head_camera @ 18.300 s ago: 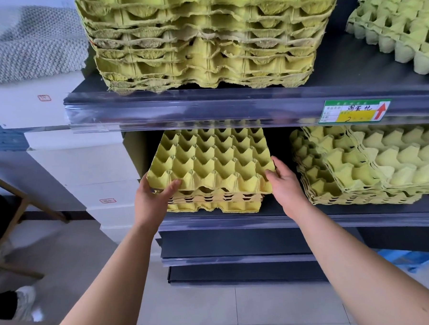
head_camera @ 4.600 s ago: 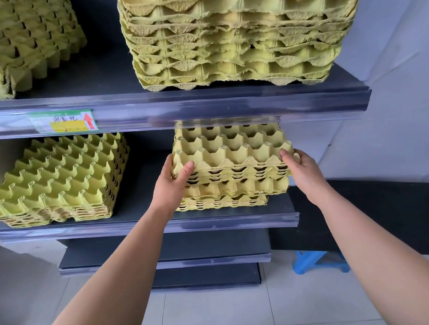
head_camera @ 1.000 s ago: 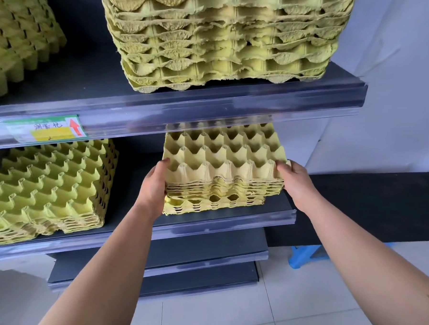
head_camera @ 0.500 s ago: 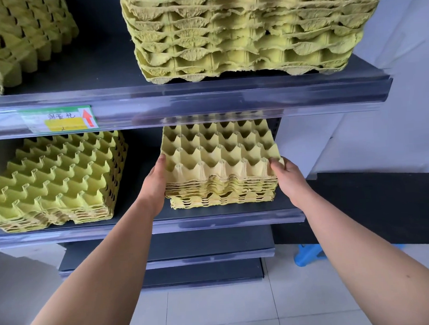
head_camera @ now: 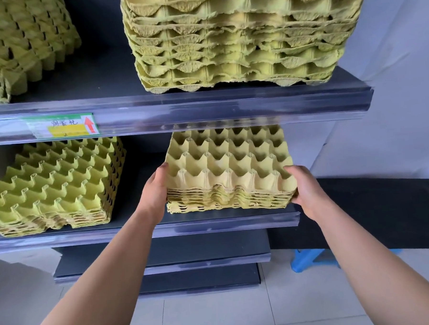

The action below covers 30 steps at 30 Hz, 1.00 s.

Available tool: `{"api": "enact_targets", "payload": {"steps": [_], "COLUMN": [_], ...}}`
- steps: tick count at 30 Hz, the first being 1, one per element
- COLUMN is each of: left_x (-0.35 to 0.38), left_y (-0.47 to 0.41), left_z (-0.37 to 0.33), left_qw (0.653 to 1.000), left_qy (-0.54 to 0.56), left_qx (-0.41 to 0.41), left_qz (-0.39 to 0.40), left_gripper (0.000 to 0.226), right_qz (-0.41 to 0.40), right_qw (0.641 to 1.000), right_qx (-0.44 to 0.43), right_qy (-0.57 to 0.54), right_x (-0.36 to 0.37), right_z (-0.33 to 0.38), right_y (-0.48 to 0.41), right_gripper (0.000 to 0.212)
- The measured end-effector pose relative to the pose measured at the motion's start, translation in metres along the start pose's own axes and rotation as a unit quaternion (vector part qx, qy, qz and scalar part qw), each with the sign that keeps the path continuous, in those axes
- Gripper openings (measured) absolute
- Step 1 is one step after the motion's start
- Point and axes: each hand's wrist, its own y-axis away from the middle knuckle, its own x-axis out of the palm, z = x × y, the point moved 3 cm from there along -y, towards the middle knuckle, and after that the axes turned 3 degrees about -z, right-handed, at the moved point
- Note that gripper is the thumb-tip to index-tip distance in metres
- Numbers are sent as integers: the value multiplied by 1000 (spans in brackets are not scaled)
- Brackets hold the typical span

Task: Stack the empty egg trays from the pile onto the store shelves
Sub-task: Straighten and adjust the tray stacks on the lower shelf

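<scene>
**A:** Stack [head_camera: 230, 176]?
**B:** Yellow pulp trays, nested, cups up. It sits at the right end of the middle shelf [head_camera: 212, 227], front edge close to the shelf's lip.

**A:** Left hand [head_camera: 155, 190]?
**B:** Pressed flat on the stack's left side. Fingers straight and together, pointing in over the shelf. Thumb hidden.

**A:** Right hand [head_camera: 307, 189]?
**B:** Clamped on the near right corner. Thumb lies on the top tray, and the fingers curl in under the corner layers.

**A:** Anything else on that shelf?
**B:** A second stack [head_camera: 55, 185] at the left end, well apart from the held one and turned a little askew.

**A:** Above the shelf?
**B:** The upper shelf [head_camera: 230, 106] has a tag [head_camera: 62, 125] on its lip, toward the left: green and yellow, red arrow up, writing unreadable. On it, a tall stack [head_camera: 239, 36] stands over the right end. A corner stack [head_camera: 20, 40] stands over the left end, cut off by the frame.

**A:** Below?
**B:** Two dark lower shelves [head_camera: 163, 254], each shallower. A blue stool [head_camera: 310, 259] stands on the tiled floor [head_camera: 216, 316], below and just right of the shelf's right end.
</scene>
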Motion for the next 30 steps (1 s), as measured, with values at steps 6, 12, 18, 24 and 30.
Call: {"api": "enact_targets", "payload": {"steps": [6,12,18,24,30], "left_x": [19,84,117,112,89], "left_y": [21,91,103,102,99], "left_z": [-3,23,32,34,30], "left_qw": [984,989,970,968,967], "left_qy": [-107,-76,120,121,123], "left_qx": [-70,-120,-211,-193,-177], "left_qz": [-124,-37,-29,-108,-135], "left_gripper": [87,108,135,96,76], "right_qz": [-51,-20,62,127,95], "right_qw": [998,996,997,990,995], "right_qx": [13,26,28,43,20], "right_qy": [-25,-77,-41,-49,0], "right_x": [-3,17,33,25,13], "right_z": [-13,-14,-17,-25,-3], "right_y": [23,46,62,63,49], "right_gripper": [19,14,60,66,103]}}
